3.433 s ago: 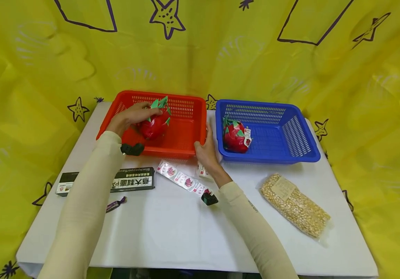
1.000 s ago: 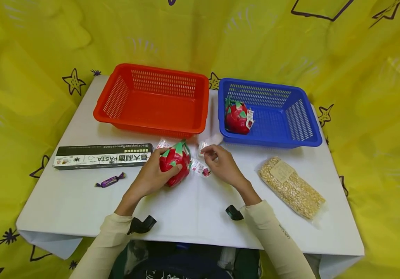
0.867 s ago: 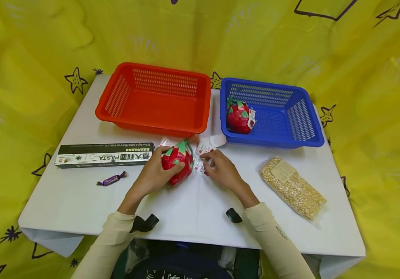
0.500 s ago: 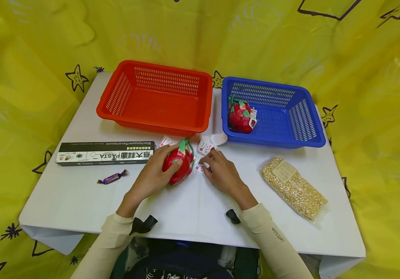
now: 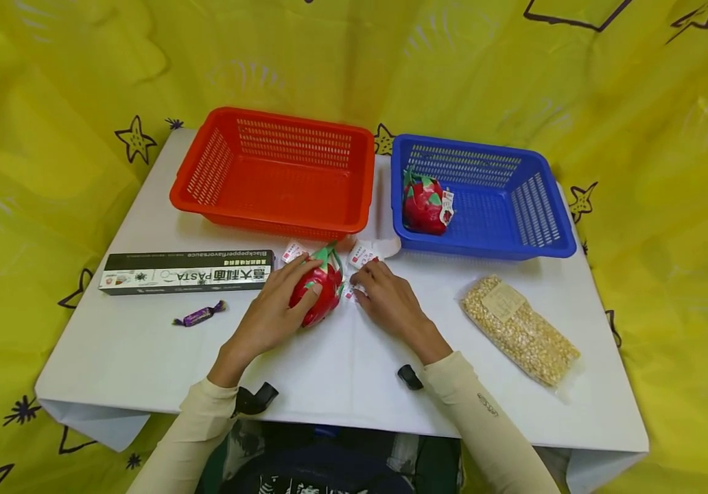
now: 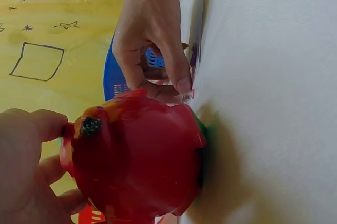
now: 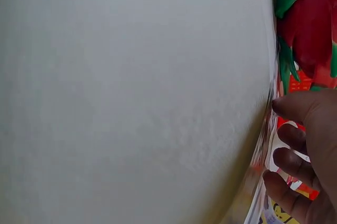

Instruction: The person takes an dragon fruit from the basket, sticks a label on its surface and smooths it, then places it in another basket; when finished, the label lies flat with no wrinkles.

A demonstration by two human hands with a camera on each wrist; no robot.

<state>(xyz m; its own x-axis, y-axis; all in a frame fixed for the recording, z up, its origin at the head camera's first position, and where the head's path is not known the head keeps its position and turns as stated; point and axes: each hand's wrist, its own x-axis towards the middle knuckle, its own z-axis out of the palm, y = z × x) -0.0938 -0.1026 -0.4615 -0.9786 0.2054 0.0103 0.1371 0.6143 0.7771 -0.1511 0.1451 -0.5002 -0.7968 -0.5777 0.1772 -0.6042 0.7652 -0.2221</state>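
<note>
My left hand [image 5: 270, 309] grips a shiny red dragon fruit [image 5: 324, 295] with green leaf tips, low over the white table. The left wrist view shows its rounded red underside [image 6: 142, 155], with fingertips along one side. Just right of the fruit, my right hand [image 5: 391, 302] bends its fingers over a strip of printed stickers [image 5: 294, 251], and thumb and finger pinch its edge in the left wrist view. The fruit and hands hide the strip's middle. More stickers [image 5: 362, 254] lie beyond the right fingertips. A second dragon fruit [image 5: 422, 209] with a tag sits in the blue basket [image 5: 484, 247].
A red basket [image 5: 274, 223] stands behind my hands. To the left lie a black-and-white pasta box [image 5: 187, 272] and a purple wrapped candy [image 5: 199, 315]. A clear bag of pale kernels [image 5: 521, 336] lies on the right. Yellow cloth [image 5: 329, 62] hangs behind.
The dragon fruit has come out of the red basket to the table front in my left hand. My right hand has left the basket rim and moved down onto the stickers.
</note>
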